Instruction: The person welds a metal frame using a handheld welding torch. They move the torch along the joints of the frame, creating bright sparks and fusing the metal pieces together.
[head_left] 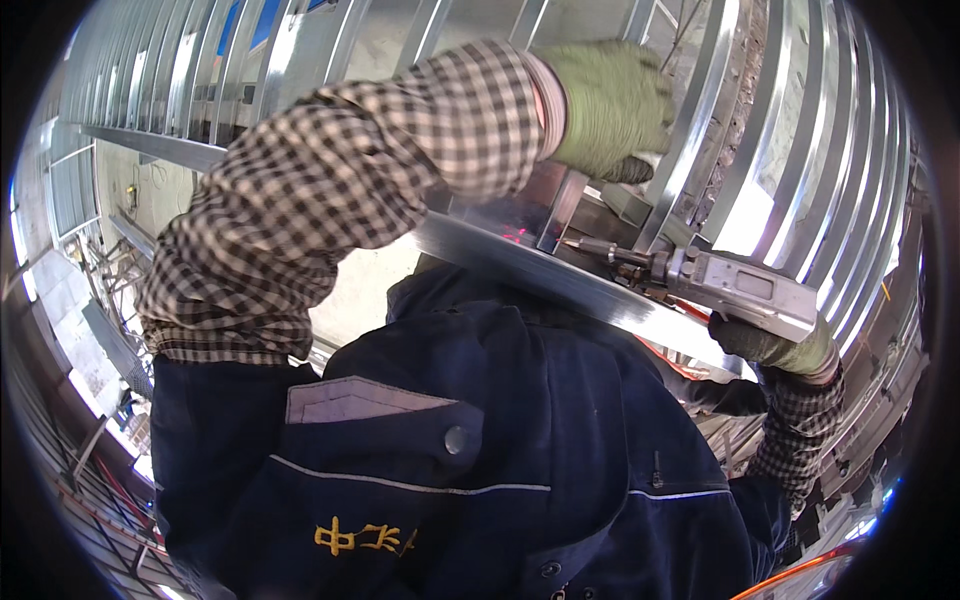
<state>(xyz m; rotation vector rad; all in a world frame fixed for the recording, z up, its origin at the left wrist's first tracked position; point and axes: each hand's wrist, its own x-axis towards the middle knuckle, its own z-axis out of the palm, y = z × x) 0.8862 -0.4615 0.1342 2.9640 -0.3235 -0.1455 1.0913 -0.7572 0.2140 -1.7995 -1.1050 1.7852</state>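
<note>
My right hand [775,345], in a green glove with dark fingers, is wrapped round a silver handheld laser welding gun [745,285]. The gun's narrow nozzle [590,245] points left, close to a joint between a short crossbar [563,210] and a long shiny metal rail [560,285]. Small red light spots show on the metal left of the nozzle tip. My left hand [612,108], in a green glove, is beyond the joint over the metal bars. Its fingers are curled and closed; what they grip, if anything, is hidden and slightly blurred.
Parallel metal bars [815,150] run across the right side and far left, forming a frame. An orange-red cable [800,572] curves at the lower right, with another red line under the gun. Metal pieces [120,270] lie scattered at the left.
</note>
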